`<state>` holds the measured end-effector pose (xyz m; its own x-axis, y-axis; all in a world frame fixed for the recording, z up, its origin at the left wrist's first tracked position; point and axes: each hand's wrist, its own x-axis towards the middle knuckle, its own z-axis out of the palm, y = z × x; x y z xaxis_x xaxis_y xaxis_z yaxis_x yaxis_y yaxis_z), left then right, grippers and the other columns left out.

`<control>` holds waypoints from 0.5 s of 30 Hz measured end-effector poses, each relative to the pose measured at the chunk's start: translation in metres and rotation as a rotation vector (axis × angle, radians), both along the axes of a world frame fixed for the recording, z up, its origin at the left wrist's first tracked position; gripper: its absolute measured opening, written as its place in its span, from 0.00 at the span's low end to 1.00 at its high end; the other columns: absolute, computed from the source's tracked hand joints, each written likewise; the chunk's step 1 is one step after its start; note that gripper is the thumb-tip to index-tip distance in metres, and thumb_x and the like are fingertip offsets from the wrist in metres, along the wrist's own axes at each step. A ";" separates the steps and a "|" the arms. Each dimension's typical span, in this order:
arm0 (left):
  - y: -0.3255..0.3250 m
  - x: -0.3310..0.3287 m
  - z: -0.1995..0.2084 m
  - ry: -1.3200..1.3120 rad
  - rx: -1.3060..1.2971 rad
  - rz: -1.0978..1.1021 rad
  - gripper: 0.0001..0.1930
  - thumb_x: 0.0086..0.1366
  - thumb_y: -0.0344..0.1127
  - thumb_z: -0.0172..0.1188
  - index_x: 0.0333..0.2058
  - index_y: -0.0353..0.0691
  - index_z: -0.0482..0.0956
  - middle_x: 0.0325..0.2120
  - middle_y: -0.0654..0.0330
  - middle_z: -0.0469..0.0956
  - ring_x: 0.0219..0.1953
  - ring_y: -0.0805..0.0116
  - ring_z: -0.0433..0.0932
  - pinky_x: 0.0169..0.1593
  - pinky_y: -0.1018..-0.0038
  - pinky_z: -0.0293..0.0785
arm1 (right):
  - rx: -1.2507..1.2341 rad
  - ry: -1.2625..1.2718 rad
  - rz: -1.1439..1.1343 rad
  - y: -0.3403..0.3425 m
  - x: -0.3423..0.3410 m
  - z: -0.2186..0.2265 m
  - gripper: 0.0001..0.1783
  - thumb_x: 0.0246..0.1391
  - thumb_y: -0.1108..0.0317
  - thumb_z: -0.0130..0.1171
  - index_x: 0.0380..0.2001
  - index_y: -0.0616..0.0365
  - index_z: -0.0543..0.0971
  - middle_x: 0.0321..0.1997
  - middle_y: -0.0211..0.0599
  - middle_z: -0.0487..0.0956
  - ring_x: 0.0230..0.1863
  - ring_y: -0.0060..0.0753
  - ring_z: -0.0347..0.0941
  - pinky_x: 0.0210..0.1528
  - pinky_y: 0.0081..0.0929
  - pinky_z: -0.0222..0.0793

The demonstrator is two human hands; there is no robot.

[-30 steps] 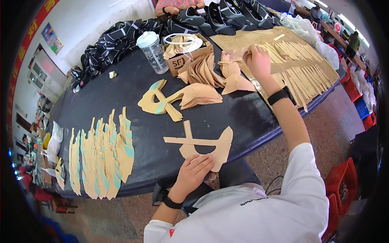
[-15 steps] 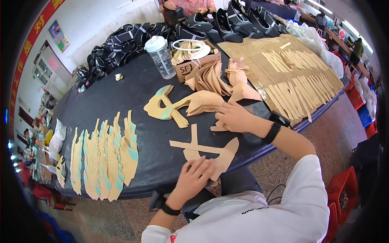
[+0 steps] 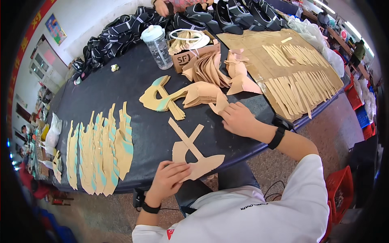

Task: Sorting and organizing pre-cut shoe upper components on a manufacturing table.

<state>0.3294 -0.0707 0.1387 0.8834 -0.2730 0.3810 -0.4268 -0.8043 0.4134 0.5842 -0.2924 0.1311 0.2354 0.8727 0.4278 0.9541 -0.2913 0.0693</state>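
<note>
At the table's near edge, my left hand [image 3: 169, 178] closes over the lower left part of a flat tan cut-out piece [image 3: 208, 165]. Two narrow strips cross on its far side. The left thumb is mostly hidden. Farther right, the closed fingers of my right hand [image 3: 238, 118] are at a small curved tan piece [image 3: 219, 104], gripping its near end. That piece touches a stack of curved tan pieces [image 3: 200, 94]. To the left of this stack lie layered tan pieces with green marks [image 3: 150, 99], shaped with an opening and a strip.
Long jagged tan pieces [image 3: 106, 154] lie at the left. A lidded clear bottle [image 3: 162, 54] and a cardboard box [image 3: 182, 61] stand behind the stacks. Tan strips cover a brown board [image 3: 259, 56] at right. Black shoe uppers [image 3: 239, 16] fill the far edge, near another person's hand [image 3: 161, 8].
My left hand has moved left and turned the flat cut-out piece, swinging its strips round. My right hand has brought the small curved piece up against the stack.
</note>
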 end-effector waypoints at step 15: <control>-0.022 0.129 -0.016 0.118 -0.078 0.475 0.11 0.54 0.32 0.64 0.35 0.35 0.77 0.30 0.54 0.78 0.35 0.61 0.77 0.40 0.70 0.72 | -0.210 -0.031 0.228 -0.015 -0.008 0.028 0.01 0.42 0.70 0.55 0.21 0.54 0.74 0.24 0.31 0.75 0.34 0.31 0.73 0.50 0.30 0.62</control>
<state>0.4582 -0.0922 0.1230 0.9415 0.1957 0.2745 0.0325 -0.8632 0.5038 0.5762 -0.3069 0.1595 0.0132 0.9716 0.2361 0.9897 -0.0465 0.1358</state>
